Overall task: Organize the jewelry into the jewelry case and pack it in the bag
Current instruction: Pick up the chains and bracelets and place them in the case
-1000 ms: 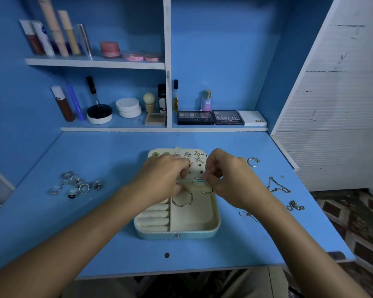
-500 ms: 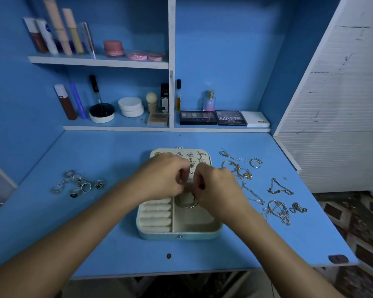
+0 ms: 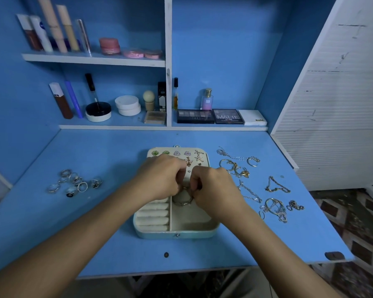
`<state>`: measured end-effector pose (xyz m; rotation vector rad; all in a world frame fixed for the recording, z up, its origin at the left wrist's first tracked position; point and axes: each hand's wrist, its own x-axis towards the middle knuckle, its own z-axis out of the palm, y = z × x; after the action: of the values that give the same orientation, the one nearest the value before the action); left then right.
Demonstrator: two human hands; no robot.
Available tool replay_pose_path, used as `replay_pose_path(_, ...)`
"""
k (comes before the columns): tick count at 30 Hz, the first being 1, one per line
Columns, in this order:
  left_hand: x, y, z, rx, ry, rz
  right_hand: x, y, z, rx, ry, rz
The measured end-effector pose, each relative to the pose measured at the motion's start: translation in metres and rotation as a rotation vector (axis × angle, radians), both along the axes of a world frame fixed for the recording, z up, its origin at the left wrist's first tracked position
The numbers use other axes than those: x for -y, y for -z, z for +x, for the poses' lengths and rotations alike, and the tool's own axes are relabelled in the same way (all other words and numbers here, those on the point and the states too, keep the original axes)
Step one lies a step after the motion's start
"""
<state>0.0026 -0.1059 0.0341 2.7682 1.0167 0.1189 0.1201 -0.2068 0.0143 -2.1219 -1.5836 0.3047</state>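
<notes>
We see the left hand and right hand both pinching a bangle over the open jewelry case, rings lying well apart

Blue table w/ open cream jewelry case at center. Cluster of silver rings to left. Gold & silver chains, bracelets scattered to right. Small dark spot near front edge, below case.

rings left, chains right, front free
</notes>
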Motion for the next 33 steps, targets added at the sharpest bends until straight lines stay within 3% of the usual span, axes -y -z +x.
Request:
replay_pose_path(20,-0.005,0.000,-0.002,0.057,-0.001,-0.129,0.002,-0.015,0.004,0.096,-0.029,-0.065)
replay_pose_path(29,-0.011,-0.004,0.000,0.092,0.039,-0.188,0.017,-0.030,0.055,-0.183,0.112,0.098)
replay_pose_path(33,-0.016,-0.012,0.006,0.090,0.071,-0.232,0.032,-0.036,0.091,-0.184,0.189,0.117)
